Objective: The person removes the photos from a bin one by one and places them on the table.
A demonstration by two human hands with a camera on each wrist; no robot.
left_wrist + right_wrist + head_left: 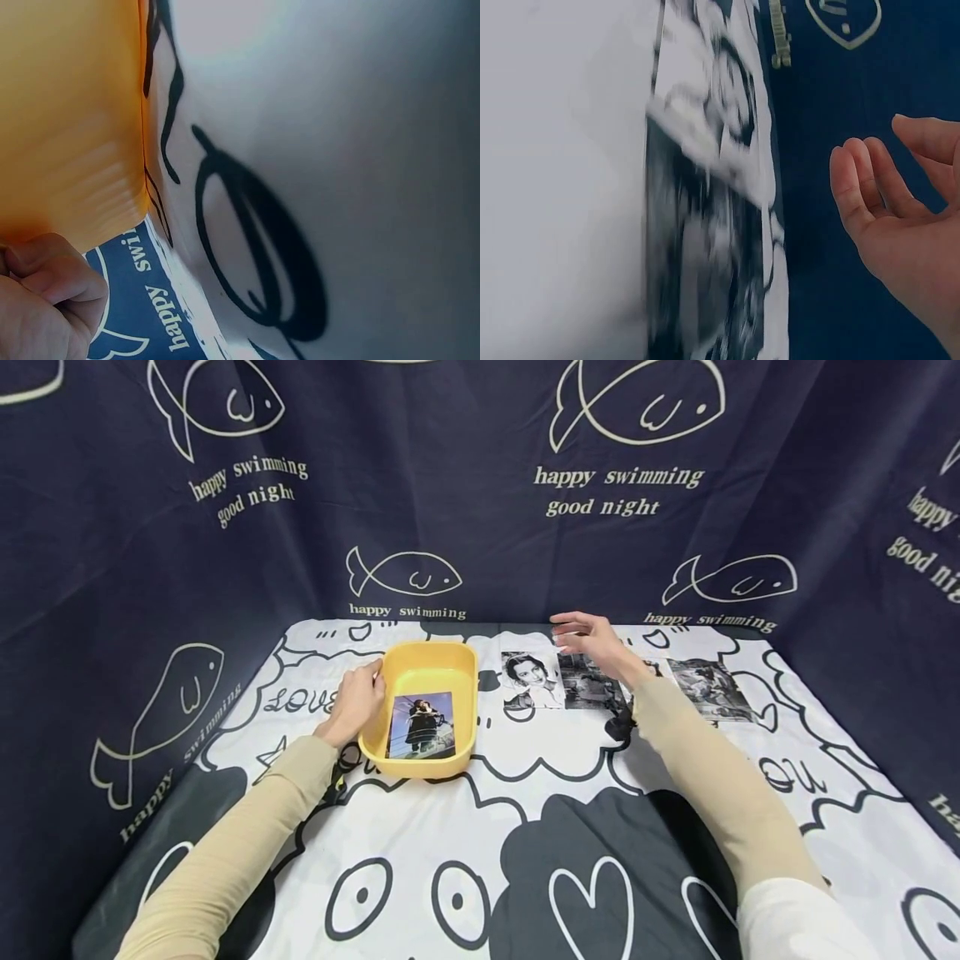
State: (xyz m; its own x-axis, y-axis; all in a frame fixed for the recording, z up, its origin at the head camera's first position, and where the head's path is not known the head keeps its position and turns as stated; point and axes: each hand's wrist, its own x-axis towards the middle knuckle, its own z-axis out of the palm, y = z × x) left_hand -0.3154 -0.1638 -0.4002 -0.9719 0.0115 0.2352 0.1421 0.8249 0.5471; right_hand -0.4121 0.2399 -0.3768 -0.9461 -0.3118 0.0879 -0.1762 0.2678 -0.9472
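Observation:
My left hand (358, 700) grips the left rim of a yellow plastic tub (431, 653). In the left wrist view its curled fingers (64, 279) lie against the tub's wall (67, 112). A colour photo of a person in dark clothes (422, 725) lies inside, towards the near end. Over the row of black-and-white photos, my right hand (592, 639) hovers with loosely bent fingers and nothing in them. Beneath it are a woman's portrait photo (531, 681) and a darker photo (585, 683), the latter partly covered by the arm.
Further right lies another black-and-white photo (708, 689), with a sliver of a photo showing behind my right wrist. The table is covered by a white and dark patterned cloth (420, 835). A navy curtain with fish drawings (495, 527) hangs around the back and sides.

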